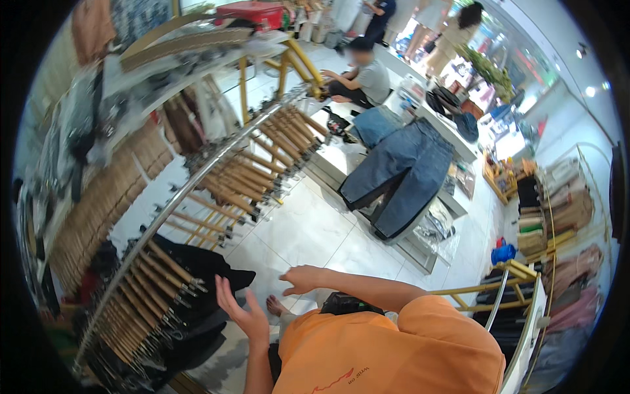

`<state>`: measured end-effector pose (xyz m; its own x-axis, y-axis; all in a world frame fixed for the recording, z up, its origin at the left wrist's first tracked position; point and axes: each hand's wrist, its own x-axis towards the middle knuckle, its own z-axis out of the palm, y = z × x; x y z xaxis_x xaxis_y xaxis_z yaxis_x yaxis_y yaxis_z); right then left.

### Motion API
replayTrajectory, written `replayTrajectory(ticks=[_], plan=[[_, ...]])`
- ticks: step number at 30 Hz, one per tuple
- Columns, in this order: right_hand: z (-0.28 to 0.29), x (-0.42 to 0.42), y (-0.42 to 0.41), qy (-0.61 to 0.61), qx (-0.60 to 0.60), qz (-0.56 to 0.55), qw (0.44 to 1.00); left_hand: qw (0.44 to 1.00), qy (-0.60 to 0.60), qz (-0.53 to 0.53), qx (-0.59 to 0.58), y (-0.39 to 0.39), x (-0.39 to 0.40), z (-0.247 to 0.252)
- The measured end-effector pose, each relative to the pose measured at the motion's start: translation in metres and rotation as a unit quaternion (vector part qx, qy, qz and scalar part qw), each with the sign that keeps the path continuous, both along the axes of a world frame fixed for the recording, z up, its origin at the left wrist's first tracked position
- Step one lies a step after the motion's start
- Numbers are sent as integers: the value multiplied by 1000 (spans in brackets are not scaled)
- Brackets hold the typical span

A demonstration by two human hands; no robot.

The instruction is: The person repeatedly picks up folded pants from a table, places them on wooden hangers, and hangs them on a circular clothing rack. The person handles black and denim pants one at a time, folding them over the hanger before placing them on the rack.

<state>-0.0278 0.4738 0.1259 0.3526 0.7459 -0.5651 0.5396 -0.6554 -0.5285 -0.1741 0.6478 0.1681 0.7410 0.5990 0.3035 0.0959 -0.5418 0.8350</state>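
Note:
My left hand (243,312) is raised with its fingers spread and nothing in it. It is close to a black garment (197,261) hanging from the metal rail (172,199) of a clothes rack; whether they touch, I cannot tell. Wooden clip hangers (142,290) crowd the rail on both sides of that garment. My right hand (305,279) reaches across in front of my body above the tiled floor, fingers partly bent and apart, with nothing visible in it. Dark blue jeans (403,170) lie spread over a low white display stand, beyond my right arm.
Another person (366,76) sits low by the rack's far end. A yellow-framed rack (521,280) stands close on my right. Folded lighter jeans (376,125) and plastic-wrapped packs (438,224) rest on the display stands. Bagged items and belts (192,44) cover the shelf above the rail.

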Motion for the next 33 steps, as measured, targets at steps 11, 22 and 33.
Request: replayTrajectory(ticks=[11,22,33], plan=[[-67,27,-274,-31,-25,-299,953,930,265,-254,6,-95,27,-41],[-23,88,-484,-247,175,-639,707,893,187,-408,38,-294,226,22],[9,196,-650,-300,230,-807,453,820,156,-547,58,-432,400,-48]])
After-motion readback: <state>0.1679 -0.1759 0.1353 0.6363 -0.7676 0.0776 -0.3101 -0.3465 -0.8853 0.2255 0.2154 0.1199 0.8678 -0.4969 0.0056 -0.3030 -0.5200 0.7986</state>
